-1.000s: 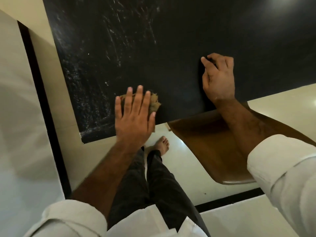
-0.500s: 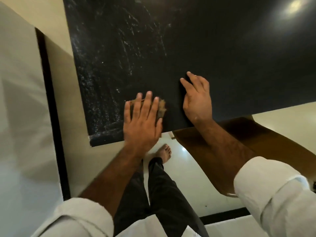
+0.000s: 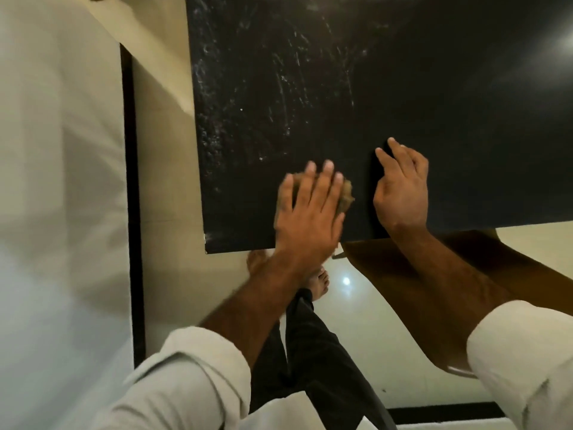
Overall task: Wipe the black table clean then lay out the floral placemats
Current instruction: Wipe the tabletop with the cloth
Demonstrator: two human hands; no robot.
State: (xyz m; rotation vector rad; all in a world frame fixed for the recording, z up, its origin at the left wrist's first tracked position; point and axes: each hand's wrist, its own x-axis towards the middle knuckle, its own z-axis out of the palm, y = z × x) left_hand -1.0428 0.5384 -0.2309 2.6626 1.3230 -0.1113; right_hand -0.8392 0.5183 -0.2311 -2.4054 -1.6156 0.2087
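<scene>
A brown cloth (image 3: 345,197) is pressed flat onto the black table (image 3: 310,103) near its front edge by the left hand (image 3: 310,212), whose fingers are spread and laid over it rather than closed around it. The right hand (image 3: 403,193) is rested just beside it on the table, fingers loosely curled, nothing held. White streaks are seen across the table's left part. No placemats are seen.
</scene>
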